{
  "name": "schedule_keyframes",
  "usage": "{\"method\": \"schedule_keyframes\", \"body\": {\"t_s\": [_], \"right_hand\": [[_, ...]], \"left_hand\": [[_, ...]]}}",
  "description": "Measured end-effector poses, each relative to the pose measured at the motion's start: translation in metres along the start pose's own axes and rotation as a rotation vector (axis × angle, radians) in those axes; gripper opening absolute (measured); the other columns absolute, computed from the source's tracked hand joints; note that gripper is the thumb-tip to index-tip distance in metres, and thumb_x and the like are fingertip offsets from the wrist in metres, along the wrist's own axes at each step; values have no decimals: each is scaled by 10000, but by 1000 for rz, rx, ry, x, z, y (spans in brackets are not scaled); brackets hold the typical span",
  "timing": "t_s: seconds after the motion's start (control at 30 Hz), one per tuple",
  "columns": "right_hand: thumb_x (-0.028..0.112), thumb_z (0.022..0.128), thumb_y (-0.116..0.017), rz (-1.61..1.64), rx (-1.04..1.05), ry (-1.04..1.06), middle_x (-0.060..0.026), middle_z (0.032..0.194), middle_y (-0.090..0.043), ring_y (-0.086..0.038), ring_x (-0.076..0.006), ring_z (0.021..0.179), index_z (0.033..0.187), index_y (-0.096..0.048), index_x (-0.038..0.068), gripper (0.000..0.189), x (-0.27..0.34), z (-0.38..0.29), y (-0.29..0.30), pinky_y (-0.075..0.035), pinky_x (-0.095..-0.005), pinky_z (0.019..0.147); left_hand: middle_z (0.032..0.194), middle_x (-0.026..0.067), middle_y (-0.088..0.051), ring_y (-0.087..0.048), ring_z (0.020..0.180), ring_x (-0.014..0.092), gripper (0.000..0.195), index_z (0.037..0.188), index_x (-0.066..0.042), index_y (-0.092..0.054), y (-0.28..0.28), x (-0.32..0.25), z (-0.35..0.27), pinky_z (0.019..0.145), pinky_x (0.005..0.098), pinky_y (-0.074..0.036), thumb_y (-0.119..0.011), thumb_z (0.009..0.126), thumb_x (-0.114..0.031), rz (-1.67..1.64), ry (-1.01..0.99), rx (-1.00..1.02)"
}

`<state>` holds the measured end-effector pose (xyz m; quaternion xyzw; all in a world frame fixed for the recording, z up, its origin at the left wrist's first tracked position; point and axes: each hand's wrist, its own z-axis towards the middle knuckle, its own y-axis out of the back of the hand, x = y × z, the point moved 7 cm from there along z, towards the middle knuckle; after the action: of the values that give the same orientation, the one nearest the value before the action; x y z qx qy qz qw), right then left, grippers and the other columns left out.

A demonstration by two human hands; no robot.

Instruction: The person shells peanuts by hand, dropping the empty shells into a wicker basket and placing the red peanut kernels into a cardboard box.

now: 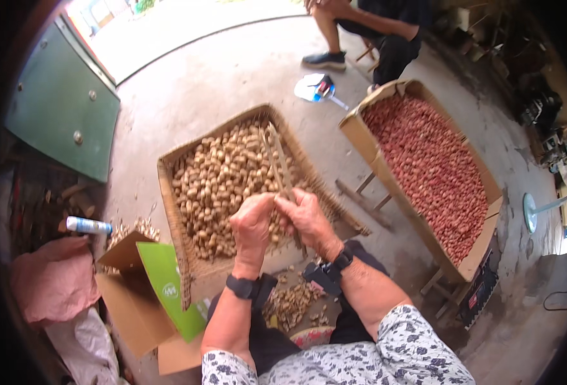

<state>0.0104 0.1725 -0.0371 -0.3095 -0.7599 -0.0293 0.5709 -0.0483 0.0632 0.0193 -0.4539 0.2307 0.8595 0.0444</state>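
My left hand (253,226) and my right hand (307,219) are close together over the near part of a woven basket (169,192) of unshelled peanuts (221,168). A pair of thin wooden sticks (279,159) points away from my right hand across the peanuts; its fingers are closed on them. My left fingers are bent beside the right thumb, and whether they hold something small is hidden. Between my legs lie peanut shells (293,301), above a bowl with a pink pattern (312,337).
Right of the basket, a long cardboard box (384,163) of red-skinned peanut kernels (437,178) rests on a wooden support. An open carton (134,308) and a pink sack (55,279) are at left. Another person (384,38) sits beyond, near a hand fan (315,89).
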Motion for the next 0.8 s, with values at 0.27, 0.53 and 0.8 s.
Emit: {"method": "schedule_keyframes", "body": {"t_s": [0.27, 0.53, 0.8], "right_hand": [[117, 866, -614, -107, -88, 238, 1, 694, -595, -530, -37, 539, 924, -569, 20, 121, 22, -7, -9, -427, -187, 460], [111, 878, -606, -357, -63, 389, 0, 773, -604, -536, -63, 614, 982, -586, -11, 161, 26, -5, -36, -462, -213, 529], [158, 910, -561, -357, 21, 270, -41, 808, -599, -545, -56, 650, 1154, -560, -12, 298, 31, -7, -47, -455, -220, 548]], "left_hand": [[849, 64, -663, -621, 711, 111, 154, 988, 32, -641, -17, 37, -16, 628, 227, -522, -610, 857, -43, -871, 700, -124], [803, 69, -663, -620, 651, 109, 170, 994, 48, -643, 12, 37, -12, 580, 224, -526, -602, 865, -55, -630, 625, -186], [831, 87, -656, -645, 652, 141, 181, 1014, 51, -614, 27, 46, -7, 590, 238, -549, -566, 892, -74, -716, 676, -217]]}}
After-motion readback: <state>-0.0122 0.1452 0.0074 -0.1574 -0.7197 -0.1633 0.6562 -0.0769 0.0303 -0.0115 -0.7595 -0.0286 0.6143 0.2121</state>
